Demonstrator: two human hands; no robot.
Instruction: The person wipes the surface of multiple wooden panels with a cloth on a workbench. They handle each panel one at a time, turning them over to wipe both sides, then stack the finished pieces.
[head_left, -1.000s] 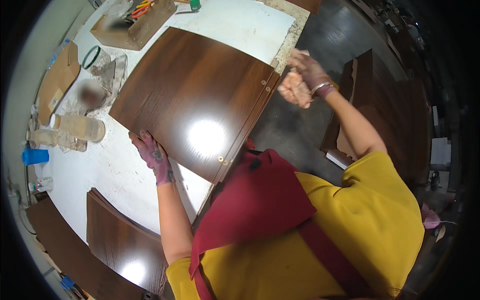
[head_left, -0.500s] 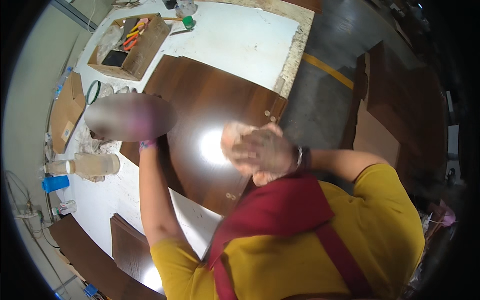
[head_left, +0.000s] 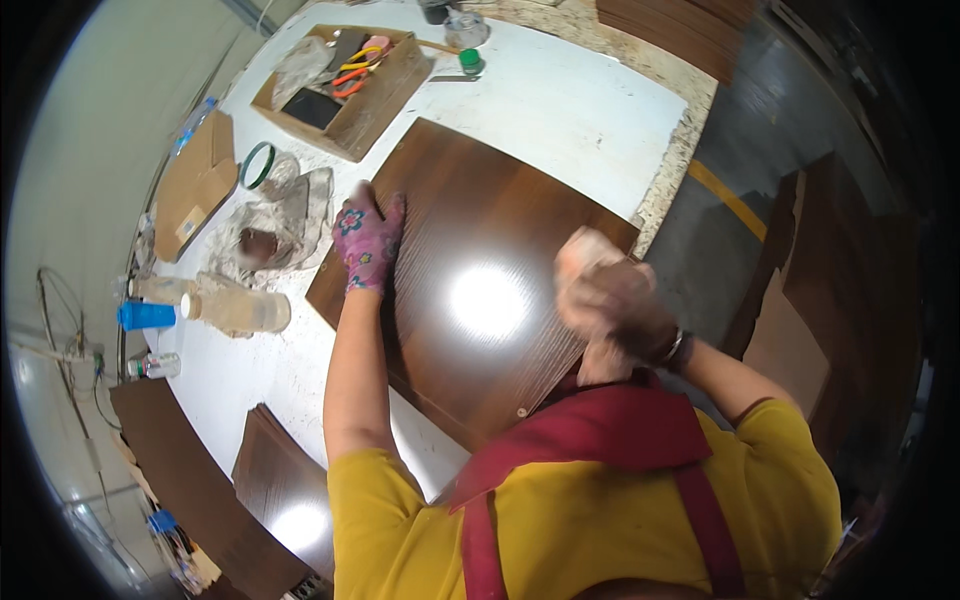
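Materials and surface finishes

Board (head_left: pixel 470 210): brown wood grain, glossy, with a bright glare. Tabletop (head_left: pixel 590 110): white, smooth, marked; its edging (head_left: pixel 683 150) speckled and rough-looking. Glove (head_left: pixel 366 246): printed cloth. Wad (head_left: pixel 584 290): crumpled, apparently cloth, though blurred. Apron (head_left: pixel 600 425): matt red cloth. Bottle (head_left: pixel 245 310): cloudy, translucent plastic. Cup (head_left: pixel 147 316): smooth blue plastic. Carton (head_left: pixel 203 182): matt brown cardboard.

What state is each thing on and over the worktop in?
Left hand: gloved, on the panel
Right hand: closed on the cloth, blurred
Cloth: bunched up
Panel: lying flat
Box: open-topped, things inside
Bottle: capped
Small jar: green cap on
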